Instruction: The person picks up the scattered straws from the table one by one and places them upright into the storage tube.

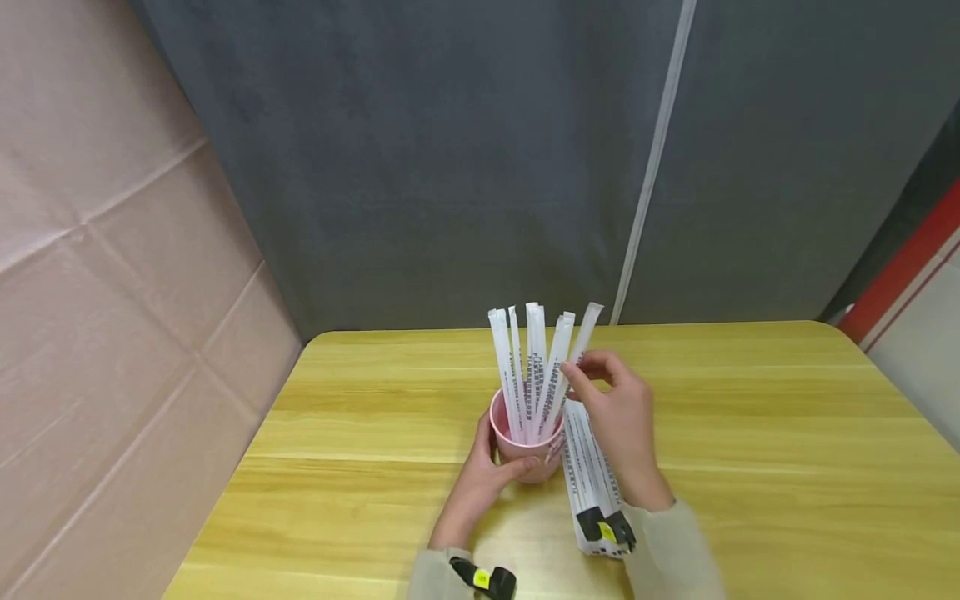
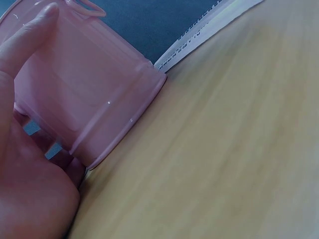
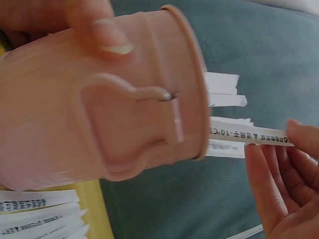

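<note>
A pink cup (image 1: 542, 473) with a wire-like handle stands on the table, and my left hand (image 1: 480, 479) grips its side, thumb across the front. Several paper-wrapped straws (image 1: 534, 358) with dark print stand fanned out in it. Over the cup's right rim, my right hand (image 1: 618, 417) pinches one wrapped straw (image 1: 590, 325) between thumb and fingers. That straw slants down into the cup, as the right wrist view also shows, with the straw (image 3: 269, 137) reaching past the rim. A stack of more wrapped straws (image 1: 587, 467) lies beside the cup, partly under my right forearm.
The wood-grain table (image 1: 360, 467) runs up to a dark grey panel (image 1: 420, 167) with a pale vertical strip. A pinkish, padded-looking wall (image 1: 135, 358) borders the left, and a red edge (image 1: 903, 258) shows at the right.
</note>
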A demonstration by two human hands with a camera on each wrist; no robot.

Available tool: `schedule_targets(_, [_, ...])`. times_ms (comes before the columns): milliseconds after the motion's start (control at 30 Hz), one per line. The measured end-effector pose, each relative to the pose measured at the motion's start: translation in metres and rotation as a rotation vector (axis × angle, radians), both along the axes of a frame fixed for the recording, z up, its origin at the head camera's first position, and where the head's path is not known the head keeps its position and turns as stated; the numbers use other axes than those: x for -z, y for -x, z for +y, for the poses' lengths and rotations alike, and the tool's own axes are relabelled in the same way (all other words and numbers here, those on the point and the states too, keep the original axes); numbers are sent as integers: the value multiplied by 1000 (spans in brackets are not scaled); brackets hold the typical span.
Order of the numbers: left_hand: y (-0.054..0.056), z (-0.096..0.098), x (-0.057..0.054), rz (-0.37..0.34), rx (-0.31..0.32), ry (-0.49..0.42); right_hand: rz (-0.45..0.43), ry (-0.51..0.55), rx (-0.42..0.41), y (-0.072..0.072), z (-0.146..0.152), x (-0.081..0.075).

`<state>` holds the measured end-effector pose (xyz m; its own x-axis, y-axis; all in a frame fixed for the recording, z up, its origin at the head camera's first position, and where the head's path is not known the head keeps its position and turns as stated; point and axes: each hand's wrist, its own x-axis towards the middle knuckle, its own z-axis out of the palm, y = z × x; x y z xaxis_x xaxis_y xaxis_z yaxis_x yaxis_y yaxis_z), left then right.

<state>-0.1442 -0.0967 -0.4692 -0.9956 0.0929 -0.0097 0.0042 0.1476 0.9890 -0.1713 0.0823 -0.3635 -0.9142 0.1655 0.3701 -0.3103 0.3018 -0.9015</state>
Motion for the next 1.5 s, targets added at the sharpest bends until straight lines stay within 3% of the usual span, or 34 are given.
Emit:
schedule_targets(167, [-2, -1, -4, -1, 4, 1, -11, -69, 6, 4, -2, 7])
schedule_targets(333, [0, -1, 1, 2, 3, 7, -52, -158, 20, 8, -3, 12])
schedule_targets(567, [-1, -1, 1, 12, 5, 10, -133, -176, -13, 11, -4, 18])
schedule_targets(900, [0, -1, 2, 16, 6, 7, -176, -237, -53, 14, -2, 22])
schedule_targets(1167, [0, -1, 1, 18, 15, -9, -271, -325, -248, 22, 29, 30])
schedule_targets(1500, [-1, -3, 2, 20, 14, -19, -390, -490, -217, 29, 49, 42])
